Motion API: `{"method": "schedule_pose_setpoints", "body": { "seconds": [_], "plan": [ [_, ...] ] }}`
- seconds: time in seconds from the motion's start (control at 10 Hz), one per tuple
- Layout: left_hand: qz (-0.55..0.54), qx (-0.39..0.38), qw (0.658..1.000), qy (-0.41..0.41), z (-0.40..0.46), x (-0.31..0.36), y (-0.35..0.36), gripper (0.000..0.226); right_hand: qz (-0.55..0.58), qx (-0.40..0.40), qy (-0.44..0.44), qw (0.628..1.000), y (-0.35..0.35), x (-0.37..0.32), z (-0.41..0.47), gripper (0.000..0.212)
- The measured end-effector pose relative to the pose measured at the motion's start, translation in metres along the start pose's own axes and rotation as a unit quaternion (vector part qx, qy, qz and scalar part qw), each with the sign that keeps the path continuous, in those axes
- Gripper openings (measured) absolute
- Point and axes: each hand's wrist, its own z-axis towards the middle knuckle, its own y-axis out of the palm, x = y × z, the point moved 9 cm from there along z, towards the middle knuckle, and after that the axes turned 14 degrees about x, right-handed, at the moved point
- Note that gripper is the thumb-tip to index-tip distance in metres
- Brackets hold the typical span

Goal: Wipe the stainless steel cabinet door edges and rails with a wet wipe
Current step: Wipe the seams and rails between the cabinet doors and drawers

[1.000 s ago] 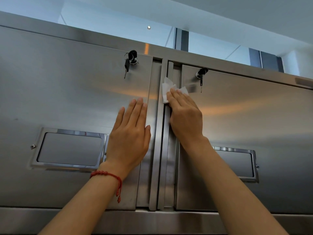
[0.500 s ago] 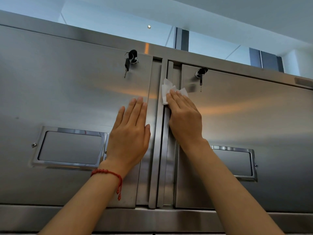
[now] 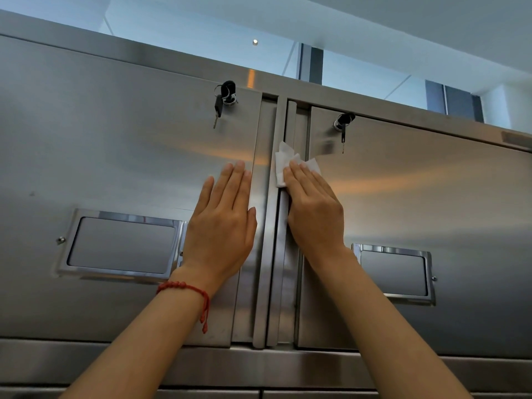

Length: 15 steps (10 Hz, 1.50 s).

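Wet wipe point(image 3: 283, 164) flat on the centre rail point(image 3: 272, 254) between two steel doors, right hand point(image 3: 313, 210) pressing it with straight fingers together, left hand point(image 3: 221, 226) flat left of the rail, fingers together, keys in locks above

Two doors point(image 3: 115, 168), two locks point(image 3: 229, 96), two recessed handles point(image 3: 123, 244), one wipe point(image 3: 283, 159).
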Motion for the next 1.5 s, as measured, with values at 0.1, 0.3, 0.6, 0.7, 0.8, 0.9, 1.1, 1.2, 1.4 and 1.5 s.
{"method": "schedule_pose_setpoints", "body": {
  "seconds": [0.1, 0.3, 0.6, 0.7, 0.8, 0.9, 1.1, 1.2, 1.4, 1.5],
  "plan": [
    [0.000, 0.003, 1.000, 0.002, 0.000, 0.001, 0.000, 0.056, -0.005, 0.005, -0.006, 1.000, 0.000, 0.001, 0.005, 0.044],
    [0.000, 0.003, 1.000, 0.001, 0.000, 0.000, 0.000, 0.055, 0.003, 0.001, 0.005, 1.000, -0.001, -0.002, -0.004, 0.044],
    [-0.003, -0.006, 1.000, -0.003, 0.000, 0.000, 0.002, 0.056, 0.003, 0.005, 0.016, 1.000, -0.004, -0.003, -0.006, 0.046],
    [-0.005, -0.009, 1.000, -0.003, -0.001, 0.000, 0.002, 0.057, 0.003, 0.009, 0.010, 1.000, -0.007, -0.005, -0.012, 0.045],
    [-0.004, -0.010, 1.000, -0.003, -0.001, -0.001, 0.003, 0.056, 0.007, 0.008, 0.011, 1.000, -0.006, -0.004, -0.007, 0.044],
    [-0.004, -0.010, 1.000, -0.004, -0.001, -0.001, 0.003, 0.056, 0.009, 0.003, 0.020, 1.000, -0.005, -0.004, -0.007, 0.045],
    [-0.002, -0.015, 1.000, -0.002, -0.001, -0.001, 0.004, 0.056, 0.016, 0.000, 0.016, 1.000, -0.009, -0.007, -0.013, 0.046],
    [-0.004, -0.015, 1.000, -0.005, -0.001, -0.001, 0.004, 0.057, 0.016, 0.003, 0.019, 1.000, -0.008, -0.005, -0.009, 0.045],
    [-0.002, -0.015, 1.000, -0.003, -0.001, 0.000, 0.004, 0.054, 0.024, -0.008, 0.022, 0.999, -0.012, -0.010, -0.024, 0.046],
    [-0.002, -0.016, 1.000, -0.004, -0.001, 0.000, 0.004, 0.055, 0.021, -0.006, 0.016, 1.000, -0.013, -0.009, -0.021, 0.045]
  ]
}}
